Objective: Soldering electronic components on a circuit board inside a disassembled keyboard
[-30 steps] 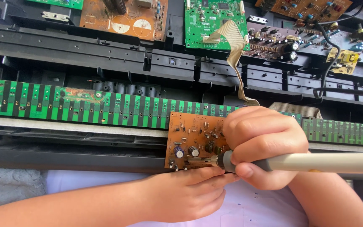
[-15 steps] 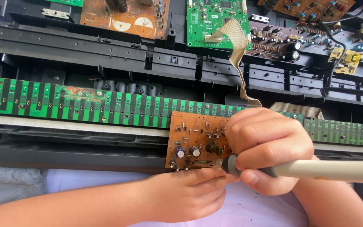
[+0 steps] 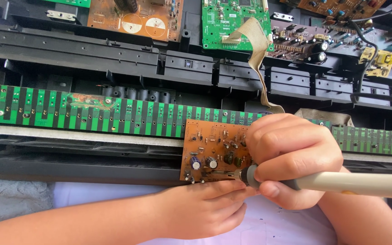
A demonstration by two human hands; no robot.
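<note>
A: Biggest thing first?

B: Opened black keyboard chassis (image 3: 114,54), spanning the whole view. Long green contact strip (image 3: 91,115) runs along it, left edge to right, with a rust-coloured patch near its left end. Pale felt strip (image 3: 69,136) just below that.

A: Along the far edge?

B: Several circuit boards: a brown board (image 3: 134,18) left of centre, a green board (image 3: 232,22) beside it, more brown ones toward the far right corner. A grey ribbon cable (image 3: 262,68) drops from the green board toward the hands.

A: Hands?

B: Right hand (image 3: 293,156) is a closed fist, its grip wrapped tight around a soldering iron (image 3: 350,183) with a cream handle; handle runs off the right edge, tip end points left.

A: And the small board?

B: Small orange circuit board (image 3: 212,152) stands against the chassis's near edge, centre, overlapping the green strip. Iron's tip meets its lower right corner. Left hand (image 3: 205,208) sits beneath, fingers curled, fingertips pressed up to the board's bottom edge, bracing it.
</note>
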